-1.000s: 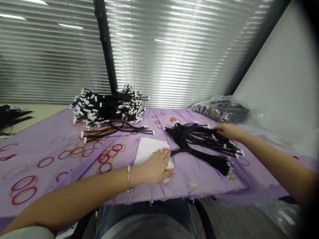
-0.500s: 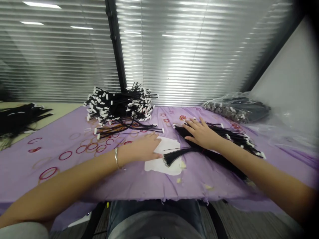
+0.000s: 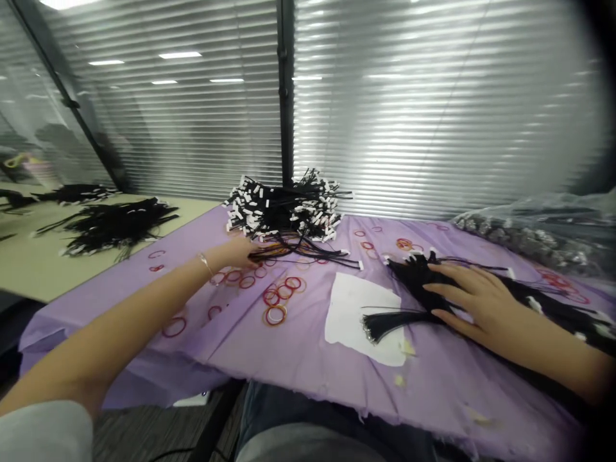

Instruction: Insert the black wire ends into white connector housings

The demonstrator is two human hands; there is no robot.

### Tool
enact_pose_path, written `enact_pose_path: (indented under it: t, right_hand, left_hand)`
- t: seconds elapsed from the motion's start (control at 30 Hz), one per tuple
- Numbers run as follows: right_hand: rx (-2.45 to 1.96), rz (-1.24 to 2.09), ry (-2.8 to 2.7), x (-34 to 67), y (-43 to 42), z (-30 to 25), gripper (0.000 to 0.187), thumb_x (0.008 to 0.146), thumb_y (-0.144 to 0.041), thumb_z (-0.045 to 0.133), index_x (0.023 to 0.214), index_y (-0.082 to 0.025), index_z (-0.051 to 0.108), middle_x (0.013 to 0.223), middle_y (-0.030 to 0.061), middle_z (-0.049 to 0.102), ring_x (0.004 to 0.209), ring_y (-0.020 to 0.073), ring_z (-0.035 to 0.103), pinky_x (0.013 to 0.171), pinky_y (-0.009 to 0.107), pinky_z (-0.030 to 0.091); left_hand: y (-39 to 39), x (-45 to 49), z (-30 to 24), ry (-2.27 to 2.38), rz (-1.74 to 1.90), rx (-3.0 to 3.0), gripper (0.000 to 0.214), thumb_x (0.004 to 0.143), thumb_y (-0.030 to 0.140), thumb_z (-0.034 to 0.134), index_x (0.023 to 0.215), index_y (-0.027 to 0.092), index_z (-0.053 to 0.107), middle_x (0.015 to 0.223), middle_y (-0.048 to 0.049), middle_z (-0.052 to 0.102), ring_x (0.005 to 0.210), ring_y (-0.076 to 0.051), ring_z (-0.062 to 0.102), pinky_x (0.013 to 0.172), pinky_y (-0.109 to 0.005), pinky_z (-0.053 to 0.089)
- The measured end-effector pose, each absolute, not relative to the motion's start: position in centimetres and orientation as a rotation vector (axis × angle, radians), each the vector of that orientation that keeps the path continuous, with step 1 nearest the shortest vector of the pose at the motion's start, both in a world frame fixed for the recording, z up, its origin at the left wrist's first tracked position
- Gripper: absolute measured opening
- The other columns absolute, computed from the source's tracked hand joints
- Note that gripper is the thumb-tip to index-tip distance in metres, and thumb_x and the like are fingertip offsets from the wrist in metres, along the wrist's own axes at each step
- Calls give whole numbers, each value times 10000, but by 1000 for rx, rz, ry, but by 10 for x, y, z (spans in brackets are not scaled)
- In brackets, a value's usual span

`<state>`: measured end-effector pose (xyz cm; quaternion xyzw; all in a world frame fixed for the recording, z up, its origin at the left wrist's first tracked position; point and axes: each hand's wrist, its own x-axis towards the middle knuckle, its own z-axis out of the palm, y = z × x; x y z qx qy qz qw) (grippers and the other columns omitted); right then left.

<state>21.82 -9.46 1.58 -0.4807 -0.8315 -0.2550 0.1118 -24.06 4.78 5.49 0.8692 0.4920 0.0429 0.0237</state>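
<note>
My left hand [image 3: 239, 252] is at the left end of a few loose black cables [image 3: 312, 250] with white connectors. Its fingers are curled around the cable ends, which are hidden. Just behind lies a big pile of the same cables [image 3: 283, 205]. On the right, my right hand [image 3: 469, 298] rests palm down, fingers spread, on a black cable bundle [image 3: 409, 276] with white connectors. From under it a bunch of bare-tipped black wires [image 3: 394, 321] reaches left over a white paper sheet [image 3: 344, 321].
Red and orange rubber bands [image 3: 283, 292] lie scattered over the purple table cover [image 3: 269, 359]. A clear plastic bag [image 3: 524, 237] of cables with metallic ends sits at the back right. More black cables [image 3: 120, 221] lie on the pale table at left. Window blinds stand behind.
My view has turned left. My left hand has gone from beside the white paper to the left end of the loose cables. My right hand stays on its bundle.
</note>
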Motion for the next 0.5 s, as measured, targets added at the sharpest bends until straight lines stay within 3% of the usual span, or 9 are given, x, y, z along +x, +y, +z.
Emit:
enact_pose_path:
  t: [0.13,0.27,0.4,0.5]
  right_hand:
    - [-1381,-714,-2503,218,-100,15,366,830,-479,457,1070,-283,651,1324,58,452,1256,288,388,1024,510,358]
    - [-1391,-674,-2450,217,-107,22,337,822,-457,445,1033,-313,663,1294,40,484,1221,288,432,1005,489,404]
    - [-1392,-526,-2417,212,-112,35,331,837,-445,420,1042,-326,651,1250,20,519,1174,276,481,977,457,454]
    - [-1429,-349,-2450,202,-107,44,363,840,-461,445,1105,-281,615,1236,44,533,1153,267,499,989,447,444]
  left_hand:
    - [42,-257,55,1506,307,2542,183,714,275,589,782,104,589,631,29,546,711,-99,455,778,-181,357]
    - [37,-264,68,1566,340,2315,163,655,231,612,581,125,513,566,19,523,621,-97,454,672,-183,379]
    - [25,-261,90,1497,426,2155,124,669,231,609,626,140,536,622,-4,575,595,-109,525,591,-197,408]
    - [9,-247,112,1272,847,1992,129,689,228,632,713,148,533,695,-19,605,644,-122,588,564,-196,441]
